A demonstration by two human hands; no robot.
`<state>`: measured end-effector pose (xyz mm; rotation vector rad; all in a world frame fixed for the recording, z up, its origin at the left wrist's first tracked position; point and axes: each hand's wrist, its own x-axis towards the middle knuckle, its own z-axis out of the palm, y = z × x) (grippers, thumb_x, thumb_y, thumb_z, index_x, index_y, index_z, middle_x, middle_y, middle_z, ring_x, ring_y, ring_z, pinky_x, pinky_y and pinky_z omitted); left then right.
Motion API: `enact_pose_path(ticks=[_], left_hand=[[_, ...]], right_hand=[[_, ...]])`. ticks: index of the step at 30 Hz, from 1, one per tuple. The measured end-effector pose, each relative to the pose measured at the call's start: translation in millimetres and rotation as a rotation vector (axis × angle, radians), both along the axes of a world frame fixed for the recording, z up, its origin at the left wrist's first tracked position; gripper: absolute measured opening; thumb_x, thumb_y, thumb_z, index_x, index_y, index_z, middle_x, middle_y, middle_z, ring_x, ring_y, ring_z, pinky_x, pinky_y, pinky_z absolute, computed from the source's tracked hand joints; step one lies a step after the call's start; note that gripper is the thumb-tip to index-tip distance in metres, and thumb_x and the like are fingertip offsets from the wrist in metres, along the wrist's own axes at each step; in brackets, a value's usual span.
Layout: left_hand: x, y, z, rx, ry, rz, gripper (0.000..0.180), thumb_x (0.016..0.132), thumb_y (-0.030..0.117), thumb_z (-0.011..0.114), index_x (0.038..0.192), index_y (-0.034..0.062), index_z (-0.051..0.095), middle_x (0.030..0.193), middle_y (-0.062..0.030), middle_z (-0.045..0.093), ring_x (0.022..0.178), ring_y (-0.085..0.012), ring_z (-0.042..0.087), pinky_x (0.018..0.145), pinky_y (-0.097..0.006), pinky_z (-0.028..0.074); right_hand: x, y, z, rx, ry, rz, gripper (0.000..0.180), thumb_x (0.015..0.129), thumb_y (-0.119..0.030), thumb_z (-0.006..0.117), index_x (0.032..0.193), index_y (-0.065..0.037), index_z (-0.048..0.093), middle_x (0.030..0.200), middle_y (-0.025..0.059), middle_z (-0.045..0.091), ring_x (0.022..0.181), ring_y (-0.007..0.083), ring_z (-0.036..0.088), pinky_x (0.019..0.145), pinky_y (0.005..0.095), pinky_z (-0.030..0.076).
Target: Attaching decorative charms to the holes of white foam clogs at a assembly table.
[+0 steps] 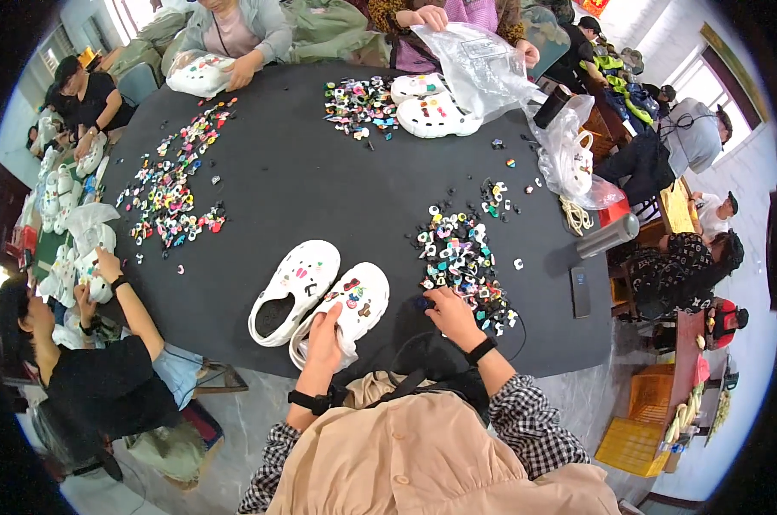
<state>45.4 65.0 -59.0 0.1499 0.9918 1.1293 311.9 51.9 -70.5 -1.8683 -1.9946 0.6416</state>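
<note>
Two white clogs dotted with small colourful charms are side by side at the table's near edge. My left hand (325, 340) is wrapped round the right-hand clog (360, 302), its thumb on the upper. Beside it, touching, rests the left-hand clog (296, 281), with its dark inside showing. My right hand (454, 317) is at the near left edge of a heap of mixed shoe charms (457, 251). Its fingertips are pinched together at a small dark blue shoe charm (423, 303).
More charm heaps lie at the table's left (172, 190) and far side (360, 105). A phone (581, 292), a metal bottle (607, 236) and bagged clogs (577, 167) line the right edge. Across the table, people handle white clogs (440, 116); another person sits at the left.
</note>
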Motion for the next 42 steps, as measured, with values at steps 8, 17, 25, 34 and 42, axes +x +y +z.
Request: enact_pose_path(ticks=[8,17,25,34,42], left_hand=[[-0.1,-0.3,2.9,-0.014,-0.016,0.003,0.031,0.095,0.009,0.057,0.122,-0.0047,0.05,0.119,-0.014,0.06,0.106,-0.0215,0.062,0.089,-0.035,0.054],[-3.9,-0.9,-8.4,0.002,0.031,0.007,0.028,0.094,0.009,0.059,0.118,-0.0038,0.054,0.117,-0.0124,0.061,0.105,-0.02,0.061,0.089,-0.033,0.052],[-2.4,-0.2,-8.4,0.031,0.017,-0.002,0.026,0.093,0.01,0.06,0.115,-0.0033,0.055,0.116,-0.0121,0.061,0.104,-0.0193,0.061,0.089,-0.033,0.051],[-2.0,-0.8,4.3,0.005,0.055,0.001,0.03,0.094,0.01,0.059,0.12,-0.0034,0.053,0.118,-0.0113,0.061,0.105,-0.0193,0.06,0.09,-0.033,0.051],[-2.6,-1.1,2.8,0.009,0.052,-0.001,0.032,0.094,0.009,0.058,0.122,-0.0038,0.052,0.12,-0.0112,0.059,0.107,-0.0198,0.06,0.092,-0.033,0.05]], right_hand=[[-7.0,3.1,-21.3,0.026,0.138,-0.111,0.025,0.081,-0.003,0.064,0.105,-0.005,0.06,0.091,0.0122,0.062,0.082,0.027,0.064,0.071,0.0353,0.054],[18.9,0.2,-21.8,-0.317,0.995,-0.362,0.026,0.094,0.002,0.044,0.118,0.003,0.056,0.101,0.0108,0.063,0.091,0.0175,0.065,0.082,0.0303,0.057],[35.2,-4.1,-20.1,-0.252,0.993,-0.397,0.032,0.088,0.003,0.051,0.119,0.0,0.057,0.099,0.007,0.063,0.086,0.014,0.062,0.078,0.0271,0.052],[59.0,-1.7,-9.3,-0.061,0.784,-0.436,0.026,0.09,0.004,0.05,0.112,-0.001,0.064,0.101,0.005,0.067,0.085,0.0111,0.063,0.071,0.0254,0.053],[74.8,-6.8,-0.8,0.112,0.365,-0.492,0.027,0.081,0.002,0.056,0.103,-0.006,0.069,0.093,0.011,0.064,0.084,0.0216,0.064,0.076,0.032,0.051]])
